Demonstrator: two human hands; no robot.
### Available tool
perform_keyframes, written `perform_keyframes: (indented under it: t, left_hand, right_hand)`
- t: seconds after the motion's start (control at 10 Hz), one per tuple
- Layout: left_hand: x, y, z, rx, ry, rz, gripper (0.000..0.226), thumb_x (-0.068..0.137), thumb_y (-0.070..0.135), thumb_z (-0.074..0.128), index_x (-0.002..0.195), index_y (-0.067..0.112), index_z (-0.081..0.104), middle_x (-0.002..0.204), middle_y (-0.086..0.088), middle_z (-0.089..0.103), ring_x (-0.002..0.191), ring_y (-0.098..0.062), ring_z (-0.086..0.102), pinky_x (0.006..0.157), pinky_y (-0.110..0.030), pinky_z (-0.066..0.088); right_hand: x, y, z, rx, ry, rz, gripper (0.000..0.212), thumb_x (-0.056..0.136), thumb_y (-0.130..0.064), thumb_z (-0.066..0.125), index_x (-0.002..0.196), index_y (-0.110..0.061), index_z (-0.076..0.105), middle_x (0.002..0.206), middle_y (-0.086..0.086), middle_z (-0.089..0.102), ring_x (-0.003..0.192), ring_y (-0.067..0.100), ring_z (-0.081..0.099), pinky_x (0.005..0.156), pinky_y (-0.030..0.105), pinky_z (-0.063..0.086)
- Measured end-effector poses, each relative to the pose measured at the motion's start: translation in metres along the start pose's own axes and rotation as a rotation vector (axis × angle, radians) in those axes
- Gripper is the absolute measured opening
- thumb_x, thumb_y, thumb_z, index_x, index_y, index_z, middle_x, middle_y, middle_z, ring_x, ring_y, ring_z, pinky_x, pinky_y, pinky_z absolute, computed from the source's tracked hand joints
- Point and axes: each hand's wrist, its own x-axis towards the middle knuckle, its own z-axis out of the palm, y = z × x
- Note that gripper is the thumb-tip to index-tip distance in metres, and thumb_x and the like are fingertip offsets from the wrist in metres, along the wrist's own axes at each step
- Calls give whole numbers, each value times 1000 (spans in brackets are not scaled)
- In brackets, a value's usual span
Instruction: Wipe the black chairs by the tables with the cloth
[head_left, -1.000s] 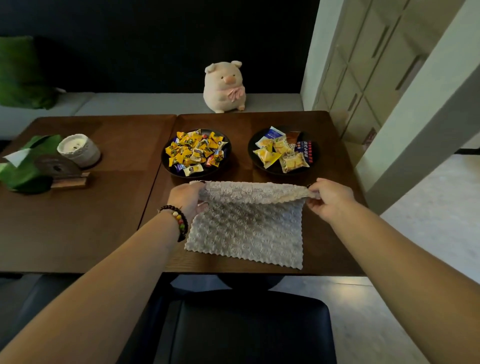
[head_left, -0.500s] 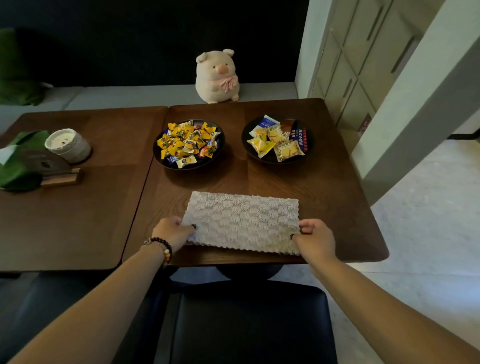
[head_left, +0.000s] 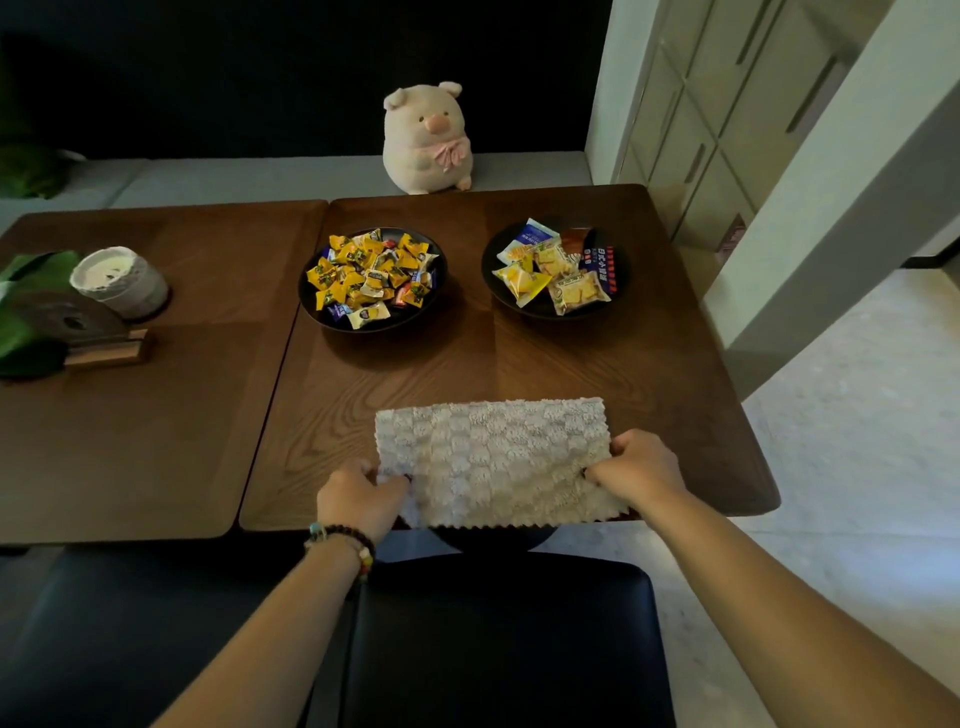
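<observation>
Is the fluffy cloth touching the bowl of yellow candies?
Apart. The head view shows bare brown table between the cloth and the candy bowl.

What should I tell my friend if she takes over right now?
Left hand: grips the cloth's near left corner.
Right hand: grips its right edge.
The cloth lies folded on the right table, its near edge hanging a little over the table's front edge.
The black chair stands right below, tucked at the table; a second dark seat is on the left.
Done: cloth folded and in hand.
Left: no chair is being wiped yet. Lift the cloth and wipe each seat.
</observation>
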Motion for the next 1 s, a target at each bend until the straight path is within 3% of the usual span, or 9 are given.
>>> perform_keyframes:
  t: [0.1,0.2,0.3,0.4,0.5,0.6,0.7,0.9,1.0]
  left_hand:
    - [-24,-19,12,148,173,268,45,78,30,73,113,15,50,107,-3,56,96,-24,57,74,-33,49]
    - [-27,-19,24,394,132,702,65,89,34,57,147,18,30,155,-7,24,145,-28,18,115,-46,26]
    - [-17,-12,36,669,-89,852,71,94,53,30,154,30,-1,160,6,-16,144,-18,-26,118,-44,-10]
    - [-10,-14,42,769,-142,869,71,92,60,17,153,32,-5,161,6,-15,145,-20,-23,119,-47,-9]
    - [-14,-20,43,773,-99,885,69,92,57,21,154,32,4,162,4,-1,148,-22,-8,120,-48,0]
    - [-27,-31,46,772,-70,924,72,88,44,55,152,26,26,158,-4,24,146,-28,21,115,-53,24]
    - [-33,-35,46,753,-48,922,80,79,33,70,149,22,34,154,-7,34,142,-30,31,110,-53,34]
    - [-33,-25,34,788,-120,876,72,97,50,26,151,27,-16,160,3,-17,146,-17,-19,119,-41,-9]
    - [-37,-5,17,745,-146,876,76,98,49,25,150,16,-19,160,-1,-17,146,-15,-20,120,-38,-7]
  right_hand:
    - [-17,18,0,-313,103,-103,62,78,-38,71,127,-17,40,116,10,56,102,27,57,81,38,51]
    - [-24,20,7,-736,223,-383,103,80,-71,55,153,-29,-5,157,18,4,143,43,15,111,51,27]
    - [-12,10,19,-808,47,-690,106,78,-80,40,149,-35,-23,153,9,-37,144,37,-25,116,54,-2]
    - [-5,18,34,-855,-53,-711,98,79,-83,22,147,-31,-28,154,6,-37,144,30,-29,117,49,-8]
    - [-5,40,41,-859,-2,-714,91,81,-80,17,145,-33,-27,156,5,-31,145,26,-26,116,47,-9]
    - [-13,53,39,-865,91,-779,91,85,-70,46,151,-32,-4,163,9,1,150,31,4,117,55,8]
    - [-16,51,38,-866,112,-788,95,80,-66,61,153,-27,14,161,12,20,147,34,22,113,60,19]
    - [-19,43,32,-911,0,-758,100,85,-75,38,149,-29,-24,157,7,-29,147,26,-22,116,50,-11]
    - [-36,35,16,-828,-43,-785,91,92,-67,38,153,-27,-17,158,5,-30,147,24,-23,117,43,-9]
